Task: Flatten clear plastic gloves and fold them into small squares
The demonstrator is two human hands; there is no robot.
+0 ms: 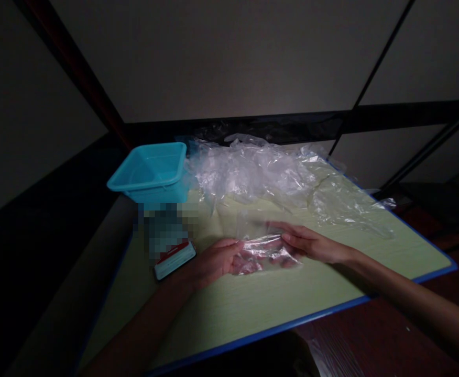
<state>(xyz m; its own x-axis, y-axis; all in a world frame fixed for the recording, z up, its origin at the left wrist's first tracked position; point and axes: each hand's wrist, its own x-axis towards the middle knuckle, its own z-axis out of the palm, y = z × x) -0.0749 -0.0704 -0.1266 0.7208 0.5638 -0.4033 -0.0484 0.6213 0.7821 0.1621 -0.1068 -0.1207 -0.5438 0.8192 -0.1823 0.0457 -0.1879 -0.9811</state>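
A clear plastic bag point(264, 254) is stretched between my two hands, low over the near middle of the table. My left hand point(219, 262) grips its left side, the thumb on top and the fingers showing through the film. On the right side, my right hand point(302, 242) pinches the bag between thumb and fingers. Behind both hands spreads a loose pile of clear plastic bags point(249, 170). More thin clear film point(341, 201) trails from the pile towards the right edge.
A turquoise plastic basin point(151, 180) stands at the back left of the pale table point(221, 324), which has a blue edge. A phone point(174, 260), partly blurred out, lies beside my left wrist. Wall panels point(229, 63) rise behind the table. Clear plastic point(331, 353) also lies on the floor.
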